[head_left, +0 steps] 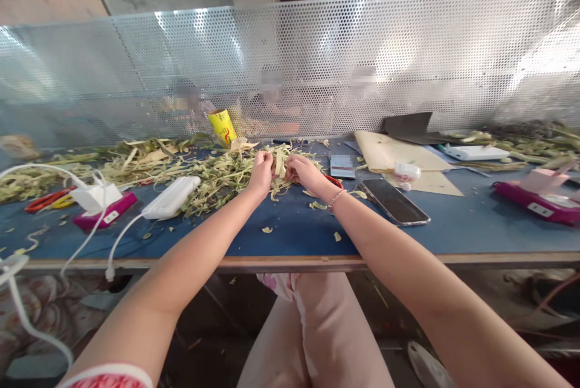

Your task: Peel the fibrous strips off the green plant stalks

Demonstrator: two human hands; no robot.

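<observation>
A pale green piece of dried plant (280, 163) stands between my two hands, over the blue table (254, 237). My left hand (261, 173) is closed, its fingertips pinching the left side of this piece. From the right, my right hand (308, 175) grips it too, with the fingers curled. Below and to the left spreads a heap of dried, yellowish-green plant scraps (212, 179). A red-handled tool (334, 181) lies partly hidden behind my right wrist.
A white power bank (171, 197) and a purple power strip (104, 211) with cables lie left. On the right are a phone (395, 200), an earbud case (406, 171) and beige paper (399, 151). A yellow can (222, 128) leans near the perforated metal screen (317, 61).
</observation>
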